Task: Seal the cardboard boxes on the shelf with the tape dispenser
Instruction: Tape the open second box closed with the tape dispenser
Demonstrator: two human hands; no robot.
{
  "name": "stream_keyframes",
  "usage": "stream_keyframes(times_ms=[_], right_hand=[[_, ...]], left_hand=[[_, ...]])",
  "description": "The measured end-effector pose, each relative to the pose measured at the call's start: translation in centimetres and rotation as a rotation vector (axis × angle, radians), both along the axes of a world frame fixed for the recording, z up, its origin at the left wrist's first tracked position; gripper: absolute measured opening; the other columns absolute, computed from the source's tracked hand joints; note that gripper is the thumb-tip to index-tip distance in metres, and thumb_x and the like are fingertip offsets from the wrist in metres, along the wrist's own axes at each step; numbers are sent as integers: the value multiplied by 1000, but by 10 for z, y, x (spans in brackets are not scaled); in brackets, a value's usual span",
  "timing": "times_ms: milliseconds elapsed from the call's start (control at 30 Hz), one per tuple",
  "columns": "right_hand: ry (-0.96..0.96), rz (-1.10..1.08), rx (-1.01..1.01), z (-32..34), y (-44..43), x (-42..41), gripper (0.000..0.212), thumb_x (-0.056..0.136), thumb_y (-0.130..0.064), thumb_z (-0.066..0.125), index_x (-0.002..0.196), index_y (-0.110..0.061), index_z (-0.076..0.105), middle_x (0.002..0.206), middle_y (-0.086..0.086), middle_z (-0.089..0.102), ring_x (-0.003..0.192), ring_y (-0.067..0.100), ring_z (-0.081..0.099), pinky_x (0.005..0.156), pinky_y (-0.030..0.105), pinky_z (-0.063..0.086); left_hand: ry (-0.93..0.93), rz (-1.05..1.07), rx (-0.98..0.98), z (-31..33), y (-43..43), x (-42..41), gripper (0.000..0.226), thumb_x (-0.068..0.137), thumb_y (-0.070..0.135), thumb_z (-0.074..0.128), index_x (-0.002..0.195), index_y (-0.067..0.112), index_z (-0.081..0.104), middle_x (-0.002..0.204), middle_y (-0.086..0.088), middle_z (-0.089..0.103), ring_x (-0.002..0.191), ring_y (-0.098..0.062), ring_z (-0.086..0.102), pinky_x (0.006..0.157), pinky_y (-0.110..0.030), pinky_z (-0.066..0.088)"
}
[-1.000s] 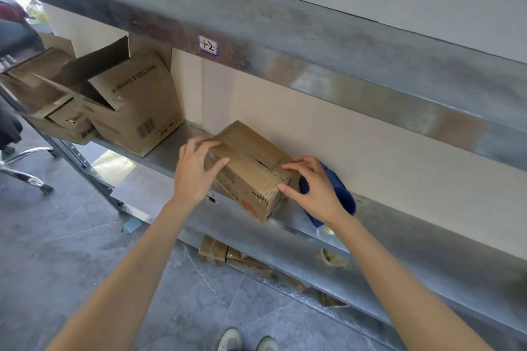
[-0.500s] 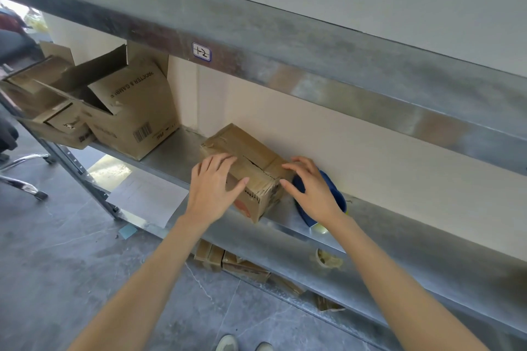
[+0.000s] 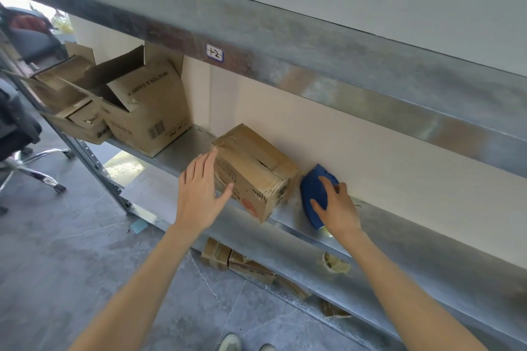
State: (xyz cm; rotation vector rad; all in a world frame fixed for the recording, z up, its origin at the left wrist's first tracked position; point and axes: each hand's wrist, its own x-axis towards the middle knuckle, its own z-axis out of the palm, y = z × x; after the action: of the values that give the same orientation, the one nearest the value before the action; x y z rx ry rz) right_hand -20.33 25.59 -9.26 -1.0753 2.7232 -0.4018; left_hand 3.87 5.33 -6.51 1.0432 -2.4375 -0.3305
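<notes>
Tape dispenser under the right hand, small box between the two hands.

The blue tape dispenser [image 3: 313, 194] lies on the metal shelf [image 3: 399, 225] just right of the small cardboard box [image 3: 253, 171], its long axis running from the shelf's front edge toward the wall, pointed end rearward. The right hand [image 3: 338, 206] is nearer and rests on it, fingers curled loosely, grip not yet firm. The left hand [image 3: 199, 194], open and flat, touches the box's left face.

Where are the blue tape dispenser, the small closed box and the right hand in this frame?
blue tape dispenser [image 3: 313, 194]: head view, on its blue side shell.
small closed box [image 3: 251, 157]: head view, on its top flaps.
right hand [image 3: 339, 208]: head view, on the back of the hand, resting on the dispenser.
</notes>
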Motion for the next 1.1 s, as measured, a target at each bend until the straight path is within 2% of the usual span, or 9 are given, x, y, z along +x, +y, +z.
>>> stream_keyframes(times_ms=[267, 333, 467, 567, 633, 700, 867, 1033, 1100], right_hand=[[-145, 50, 59, -11, 5, -2, 77, 102, -26, 51, 158, -30, -2, 53, 3, 44, 42, 15, 37, 39, 28, 30], [-215, 65, 45, -10, 3, -11, 79, 101, -24, 53, 158, -35, 0, 61, 11, 54, 43, 17, 38, 44, 32, 33], [-375, 86, -9, -2, 0, -31, 83, 97, -25, 58, 153, -49, 1, 135, 24, 56, 86, 40, 67, 69, 46, 52], [-502, 99, -46, 4, -5, -41, 86, 98, -22, 59, 154, -48, -1, 158, 4, 35, 132, 43, 46, 101, 50, 45], [-623, 115, -98, 7, -7, -44, 84, 100, -19, 57, 156, -42, -2, 164, -9, 14, 147, 29, 28, 106, 32, 36], [-703, 122, -126, 8, -9, -47, 79, 103, -21, 53, 157, -36, -2, 164, -13, 5, 151, 17, 15, 105, 21, 26], [-780, 94, -169, 5, -11, -59, 85, 97, -8, 61, 157, -35, 6, 166, -9, 4, 153, 17, 7, 117, 32, 18], [-690, 90, -114, 15, -15, -54, 93, 91, 9, 61, 157, -28, 8, 164, -5, 9, 151, 20, 14, 112, 27, 23], [-645, 80, -81, 13, -15, -47, 95, 92, 10, 57, 157, -35, 5, 163, -6, 15, 138, 27, 41, 105, 34, 39]], left_hand=[[-77, 3, 20, -12, 3, 9, 72, 89, 46, 64, 148, 15, 38, 149, -7, 45, 139, -28, 39, 108, -46, 37], [-91, 5, 30, -14, 3, 10, 71, 89, 45, 66, 147, 14, 40, 149, -6, 45, 140, -28, 38, 109, -47, 37], [-105, 2, 36, -15, 6, 11, 71, 88, 43, 68, 147, 14, 40, 150, -6, 43, 142, -28, 34, 110, -47, 34], [-109, 6, 34, -15, 6, 12, 71, 88, 42, 68, 147, 13, 41, 150, -6, 44, 143, -29, 34, 111, -48, 33], [-106, 9, 39, -15, 6, 13, 71, 89, 41, 69, 148, 13, 41, 151, -6, 44, 144, -28, 33, 112, -47, 32], [-104, 9, 40, -15, 6, 14, 70, 89, 40, 68, 148, 13, 41, 151, -6, 44, 144, -28, 32, 113, -47, 31], [-112, 9, 49, -17, 6, 15, 67, 90, 39, 67, 147, 14, 42, 151, -5, 44, 145, -27, 31, 113, -46, 30], [-93, 6, 58, -16, 8, 16, 64, 91, 36, 67, 146, 14, 43, 151, -5, 44, 145, -26, 31, 113, -45, 30], [-69, 8, 62, -14, 11, 15, 63, 91, 35, 67, 146, 15, 43, 151, -4, 44, 145, -25, 31, 114, -44, 29]])
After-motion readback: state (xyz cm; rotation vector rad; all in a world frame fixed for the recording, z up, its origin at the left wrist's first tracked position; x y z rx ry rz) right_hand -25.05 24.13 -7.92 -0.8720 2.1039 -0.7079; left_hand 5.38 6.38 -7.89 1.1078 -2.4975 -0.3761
